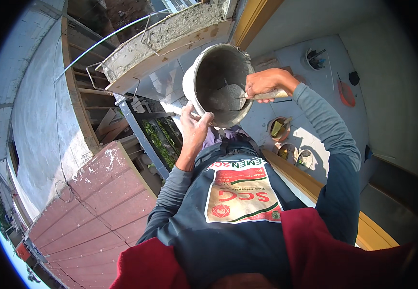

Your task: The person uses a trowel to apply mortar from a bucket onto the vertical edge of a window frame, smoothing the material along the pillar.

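A white bucket (189,83), grey with mortar inside, is tilted in front of my body. My left hand (195,126) grips its near-left rim, fingers wrapped round the edge. Over the right rim reaches my right hand (266,85), closed on the pale handle of a trowel (230,98). The trowel's blade lies inside the bucket, coated in grey and hard to tell apart from the mortar around it. How much mortar the bucket holds cannot be made out.
A rough concrete ledge (165,38) with bent wire runs beyond the bucket. At right, a tiled floor bears a white pail of tools (313,59), a red scoop-like tool (346,94) and a small brown bucket (279,129). A yellow-brown frame (295,178) stands beside me; a reddish roof (93,202) lies left.
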Motion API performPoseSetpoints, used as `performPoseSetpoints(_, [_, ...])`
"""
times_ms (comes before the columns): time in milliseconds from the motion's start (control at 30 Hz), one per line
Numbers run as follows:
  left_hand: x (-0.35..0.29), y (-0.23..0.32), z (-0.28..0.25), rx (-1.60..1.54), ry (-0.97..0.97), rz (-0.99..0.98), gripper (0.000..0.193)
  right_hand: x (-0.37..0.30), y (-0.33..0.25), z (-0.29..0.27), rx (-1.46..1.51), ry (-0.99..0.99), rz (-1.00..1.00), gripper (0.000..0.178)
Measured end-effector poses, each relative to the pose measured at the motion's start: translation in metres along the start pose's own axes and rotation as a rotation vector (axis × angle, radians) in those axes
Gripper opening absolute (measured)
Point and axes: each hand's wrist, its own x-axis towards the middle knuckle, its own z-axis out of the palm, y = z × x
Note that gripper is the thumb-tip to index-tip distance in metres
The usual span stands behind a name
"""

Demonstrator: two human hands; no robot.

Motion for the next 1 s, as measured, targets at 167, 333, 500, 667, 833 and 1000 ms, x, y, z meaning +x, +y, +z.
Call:
performPoseSetpoints(167, [-0.007,0.021,-0.016,-0.193,-0.032,-0.070,0.040,0.003,0.022,0.044,0.889,-0.111,-0.335,0.026])
performPoseSetpoints(333, [0.001,0.026,-0.035,-0.379,-0.069,-0.116,0.046,-0.022,0.014,0.053,0.913,0.044,-0.399,0.029])
performPoseSetpoints(500, [0.004,0.020,-0.051,-0.453,-0.113,-0.171,0.050,-0.068,-0.016,0.037,0.722,0.195,-0.387,0.029])
performPoseSetpoints(667, [-0.001,0.033,-0.053,-0.661,-0.092,-0.200,0.044,-0.110,-0.044,0.014,0.663,0.180,-0.434,0.029])
performPoseSetpoints(833, [-0.011,0.041,-0.065,-0.713,-0.053,-0.185,0.048,-0.160,-0.087,-0.010,0.685,0.177,-0.473,0.028])
performPoseSetpoints(1000, [-0.016,0.047,-0.071,-0.730,0.001,-0.153,0.041,-0.146,-0.079,-0.009,0.701,0.145,-0.483,0.033])
